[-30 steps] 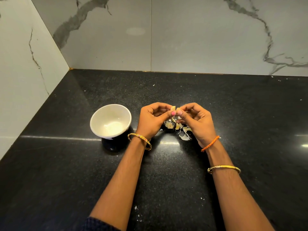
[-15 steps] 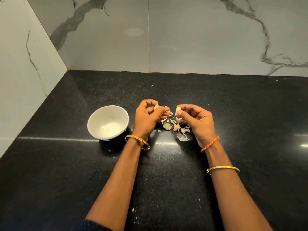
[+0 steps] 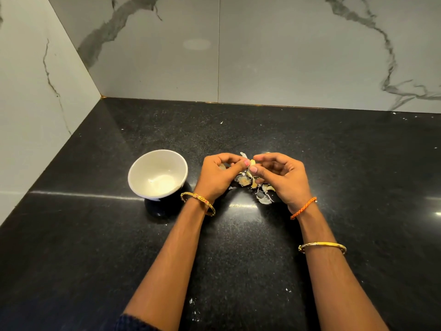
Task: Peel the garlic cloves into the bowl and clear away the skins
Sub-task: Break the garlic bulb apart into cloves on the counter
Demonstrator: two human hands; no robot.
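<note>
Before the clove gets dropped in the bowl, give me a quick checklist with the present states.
1. Garlic clove pinched between left hand and right hand: ok.
2. Clove fully peeled: cannot tell, fingers cover it.
3. White bowl upright, beside the left hand: ok.
4. Path to the bowl unobstructed: ok.
5. Skins cleared from the black countertop: not ok, a pile lies under the hands.

No legible text, labels, brand marks, numbers or signs appear anywhere in the view. The bowl [image 3: 157, 173] to the left of the grip carries no marking, and the black surface [image 3: 238, 235] and the marble wall panels [image 3: 262, 56] beyond the grip bear no lettering.
</note>
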